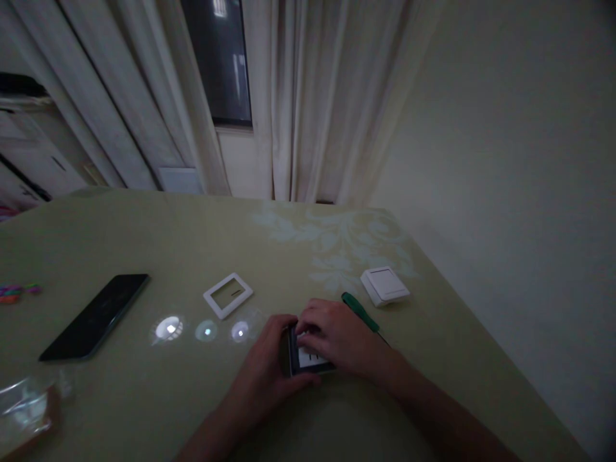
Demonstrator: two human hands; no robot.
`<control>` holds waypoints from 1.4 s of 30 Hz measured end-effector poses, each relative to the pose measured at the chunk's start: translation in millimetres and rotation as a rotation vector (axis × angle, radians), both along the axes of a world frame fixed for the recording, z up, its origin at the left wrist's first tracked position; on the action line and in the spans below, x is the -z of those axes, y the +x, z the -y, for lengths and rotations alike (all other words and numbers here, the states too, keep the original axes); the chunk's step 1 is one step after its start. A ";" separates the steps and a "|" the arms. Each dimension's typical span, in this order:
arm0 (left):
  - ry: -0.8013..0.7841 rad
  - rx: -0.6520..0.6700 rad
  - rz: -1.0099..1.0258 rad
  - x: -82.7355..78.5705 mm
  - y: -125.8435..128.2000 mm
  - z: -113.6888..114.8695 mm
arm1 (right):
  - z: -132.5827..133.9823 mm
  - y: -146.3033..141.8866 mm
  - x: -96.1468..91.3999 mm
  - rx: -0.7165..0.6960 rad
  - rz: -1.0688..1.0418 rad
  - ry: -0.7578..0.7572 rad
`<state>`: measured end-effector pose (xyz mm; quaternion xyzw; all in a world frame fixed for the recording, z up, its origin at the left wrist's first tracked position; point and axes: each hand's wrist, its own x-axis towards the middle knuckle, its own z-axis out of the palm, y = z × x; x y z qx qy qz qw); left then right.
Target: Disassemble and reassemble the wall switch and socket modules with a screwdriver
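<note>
A wall socket [312, 360] with a white slotted face and a dark surround sits in front of me, low in the view. My left hand [269, 359] grips its left side, the thumb along the near edge and the fingers at the far corner. Over its face, my right hand [330, 330] has its fingers bent and pressed onto it, covering much of the top. Whether a small part is between those fingertips is hidden. Beside my right wrist lies a green-handled screwdriver [360, 312], its shaft partly behind the forearm. A white cover frame [209, 299] rests to the left.
Farther right sits a white wall switch [385, 285]. On the left are a dark phone [94, 317], a clear plastic bag [26, 407] and small colourful pieces [14, 294]. The table [158, 231] meets a wall at right, with curtains [308, 96] behind.
</note>
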<state>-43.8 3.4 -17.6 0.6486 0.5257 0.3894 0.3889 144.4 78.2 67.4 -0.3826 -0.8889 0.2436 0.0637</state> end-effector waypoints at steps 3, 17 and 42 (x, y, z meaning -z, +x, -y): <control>0.000 -0.012 -0.010 -1.9 -2.9 0.1 | -14.9 18.9 -11.8 0.167 0.139 0.065; -0.137 0.002 0.085 -10.0 -17.0 -0.3 | -45.6 65.8 -21.9 0.301 0.163 0.080; -0.107 -0.035 0.053 -9.4 -9.4 -9.3 | -5.7 54.9 -63.6 0.339 -0.818 0.076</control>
